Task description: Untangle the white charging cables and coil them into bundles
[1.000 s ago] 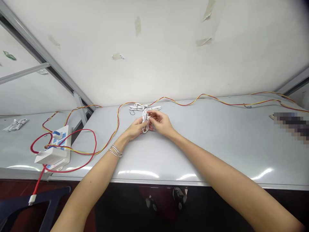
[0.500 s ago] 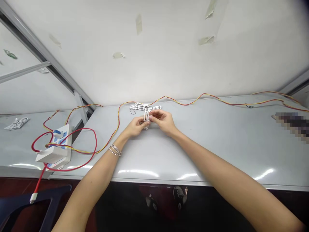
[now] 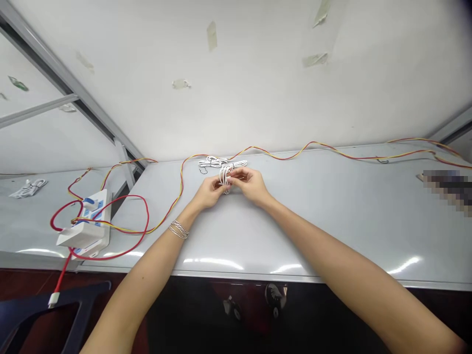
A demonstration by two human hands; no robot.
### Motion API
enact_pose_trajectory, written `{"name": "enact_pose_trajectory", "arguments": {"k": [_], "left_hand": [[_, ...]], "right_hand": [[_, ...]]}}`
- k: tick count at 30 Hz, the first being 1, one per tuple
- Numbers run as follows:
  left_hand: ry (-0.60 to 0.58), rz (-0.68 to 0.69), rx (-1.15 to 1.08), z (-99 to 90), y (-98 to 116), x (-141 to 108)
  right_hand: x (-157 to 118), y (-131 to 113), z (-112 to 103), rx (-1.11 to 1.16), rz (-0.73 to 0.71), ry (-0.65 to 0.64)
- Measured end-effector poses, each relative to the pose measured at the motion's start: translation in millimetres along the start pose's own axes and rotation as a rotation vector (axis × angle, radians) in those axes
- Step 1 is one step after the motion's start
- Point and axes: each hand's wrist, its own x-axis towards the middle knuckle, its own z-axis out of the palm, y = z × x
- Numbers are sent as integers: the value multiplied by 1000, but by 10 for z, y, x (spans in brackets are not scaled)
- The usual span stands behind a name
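A coiled white cable (image 3: 223, 175) is held between my two hands, a little above the grey table (image 3: 236, 231). My left hand (image 3: 210, 191) pinches the loops from the left, thumb and fingers closed on them. From the right, my right hand (image 3: 250, 185) grips the same coil with thumb and fingertips; some fingers are hidden behind it. Just beyond, by the wall, lie white cable bundles (image 3: 213, 162) bound with dark ties. A loose black twist tie (image 3: 203, 171) rests beside them.
On the left a white power strip (image 3: 98, 202) carries a white adapter (image 3: 80, 236) and a looping red cable (image 3: 147, 211). A red and yellow wire (image 3: 283, 159) runs along the wall. Another tied white cable (image 3: 29, 189) lies far left. A pixelated object (image 3: 448, 187) sits at right.
My hands stay almost in place, with the coil still between them. The loops have shifted slightly and look more fanned out. The view has moved a touch.
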Motion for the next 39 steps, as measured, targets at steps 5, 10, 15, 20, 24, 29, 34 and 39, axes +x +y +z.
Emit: {"name": "enact_pose_trajectory", "arguments": {"k": [5,10,15,20,24,29,34,39], "left_hand": [[-17,-3,12,-26,-27,14],[-33,-6,-10,-20,-38,17],[-42,-18,3,-7,-5,-6],[-45,-8,-16,5,-1,-12],[-46,-19,-27,7,-8,-10],[-50,-27,-36,8,18,-18],[-45,-40,-21,8,32,-16],[-44,-26,-47,18,39,-18]], "right_hand": [[-2,25,6,7,15,5],[5,59,-4,12,16,-3],[2,65,-12,8,6,-22],[-5,52,-11,-10,3,-30],[-11,46,-14,-37,-8,-35],[-10,54,-20,-60,-16,-34],[-5,62,-25,-69,-20,-41],[-8,53,-22,-80,-9,-46]]}}
